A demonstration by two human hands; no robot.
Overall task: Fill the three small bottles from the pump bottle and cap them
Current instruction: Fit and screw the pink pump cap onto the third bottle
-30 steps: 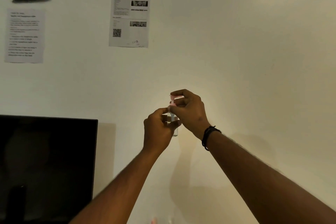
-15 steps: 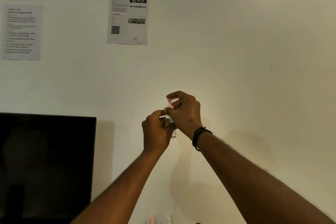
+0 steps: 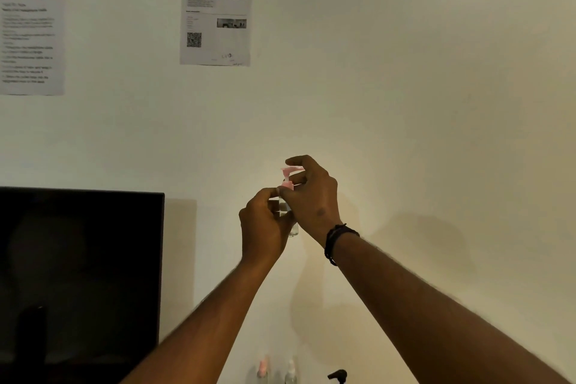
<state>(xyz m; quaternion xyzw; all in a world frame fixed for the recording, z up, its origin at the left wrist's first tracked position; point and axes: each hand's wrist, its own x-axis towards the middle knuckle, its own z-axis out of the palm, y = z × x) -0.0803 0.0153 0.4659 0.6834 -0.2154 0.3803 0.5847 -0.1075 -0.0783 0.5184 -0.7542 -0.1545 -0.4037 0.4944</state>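
Against the wall (image 3: 405, 103), both hands' fingers (image 3: 296, 179) pinch a small bottle (image 3: 293, 229).

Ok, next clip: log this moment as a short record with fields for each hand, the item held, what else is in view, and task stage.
left hand: grips the body of the small clear bottle, raised before the wall
right hand: pinches the pink pump cap at the bottle's neck
also in view: two small bottles and a black pump head at bottom edge; dark monitor left
stage: capping the held bottle; seating cannot be judged
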